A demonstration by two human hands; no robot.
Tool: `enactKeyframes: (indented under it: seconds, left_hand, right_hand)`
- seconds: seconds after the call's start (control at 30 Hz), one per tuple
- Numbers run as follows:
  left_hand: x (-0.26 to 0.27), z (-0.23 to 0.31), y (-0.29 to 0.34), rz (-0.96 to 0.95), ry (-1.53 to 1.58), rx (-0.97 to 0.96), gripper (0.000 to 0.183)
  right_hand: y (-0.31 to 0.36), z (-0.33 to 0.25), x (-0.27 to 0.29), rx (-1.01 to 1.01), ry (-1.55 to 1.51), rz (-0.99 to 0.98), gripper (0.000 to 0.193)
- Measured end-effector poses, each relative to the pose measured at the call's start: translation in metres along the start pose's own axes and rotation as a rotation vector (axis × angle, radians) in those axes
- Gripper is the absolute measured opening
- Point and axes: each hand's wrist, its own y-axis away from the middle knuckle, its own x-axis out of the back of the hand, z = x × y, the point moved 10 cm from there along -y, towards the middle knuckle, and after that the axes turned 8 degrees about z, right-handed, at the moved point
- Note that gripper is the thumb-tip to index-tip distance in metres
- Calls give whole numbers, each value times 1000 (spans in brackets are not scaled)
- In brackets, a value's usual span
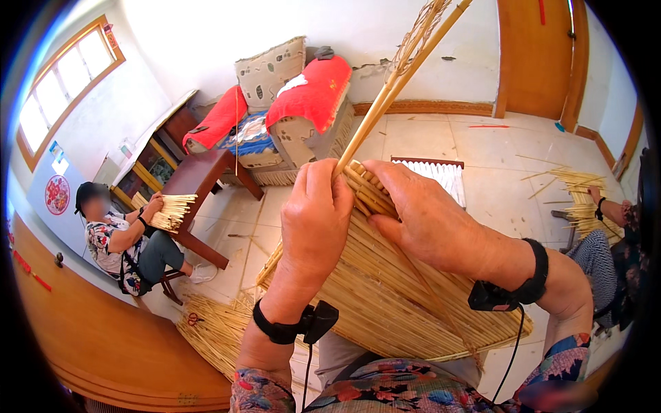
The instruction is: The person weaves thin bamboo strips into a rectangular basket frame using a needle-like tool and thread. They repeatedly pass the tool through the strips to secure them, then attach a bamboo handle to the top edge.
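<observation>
A mat of yellow plant stalks (385,282), laid side by side, slants across my lap with its narrow end up between my hands. My left hand (315,224) is closed at that end, around the base of long stalks (399,81) that rise up and to the right; one has a dry, branching tassel. My right hand (434,217) grips the bundled upper edge of the mat, thumb in front and index finger across the top; its other fingers are mostly hidden. A thin brown strand (430,292) runs down across the mat from near my right thumb.
Loose stalks (219,330) lie on the floor at left with red-handled scissors (195,319). A seated person (124,241) holds stalks near a dark table (200,180). Another person's hand (595,195) is at a stalk piece on the right. A sofa (303,131) stands behind.
</observation>
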Motion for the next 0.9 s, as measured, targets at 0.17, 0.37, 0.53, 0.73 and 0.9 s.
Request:
enactKeyframes:
  seconds: [0.17,0.37,0.53,0.73,0.9]
  left_hand:
    - [-2,-10,1,30,108,132,17]
    - [-4,-17,3,36,161,246,18]
    - [-9,-27,10,28,217,344,20]
    - [-17,-35,17,42,337,488,21]
    - [-14,-34,18,70,348,524,20]
  right_hand:
    - [0,4,1,-19,-17,21,46]
    - [1,8,2,-58,-105,43,46]
    - [1,12,1,-104,-164,23,45]
    - [2,12,2,-87,-140,59,47]
    - [3,12,0,-85,-125,40,49]
